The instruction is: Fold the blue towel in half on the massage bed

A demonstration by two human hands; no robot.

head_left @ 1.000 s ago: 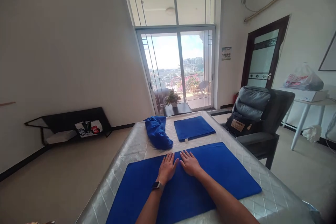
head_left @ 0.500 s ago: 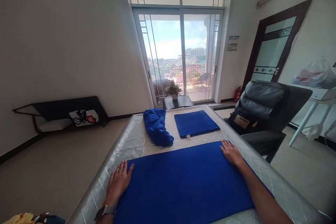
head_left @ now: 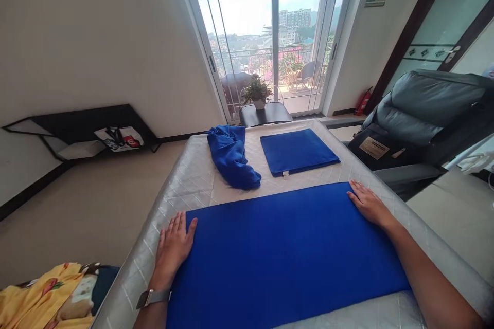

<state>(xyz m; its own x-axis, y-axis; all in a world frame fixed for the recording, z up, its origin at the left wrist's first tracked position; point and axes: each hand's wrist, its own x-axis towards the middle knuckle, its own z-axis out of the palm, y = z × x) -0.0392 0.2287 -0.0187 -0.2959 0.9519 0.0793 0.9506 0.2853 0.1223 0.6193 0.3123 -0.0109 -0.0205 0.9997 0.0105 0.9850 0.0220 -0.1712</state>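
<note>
left hand [head_left: 172,249] flat, fingers spread, at blue cloth's [head_left: 285,252] 9 o'clock edge | right hand [head_left: 368,204] flat, fingers spread, 2 o'clock corner | mattress [head_left: 193,185] beneath

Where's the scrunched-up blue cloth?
In the head view, the crumpled blue cloth lies on the mattress, far left, beside the folded blue towel.

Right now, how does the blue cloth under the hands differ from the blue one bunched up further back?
The near blue cloth lies flat and spread wide; the bunched cloth sits crumpled in a heap. The left hand and right hand rest at the flat cloth's ends; nothing touches the bunched one. Both are the same deep blue and lie on the quilted mattress.
</note>
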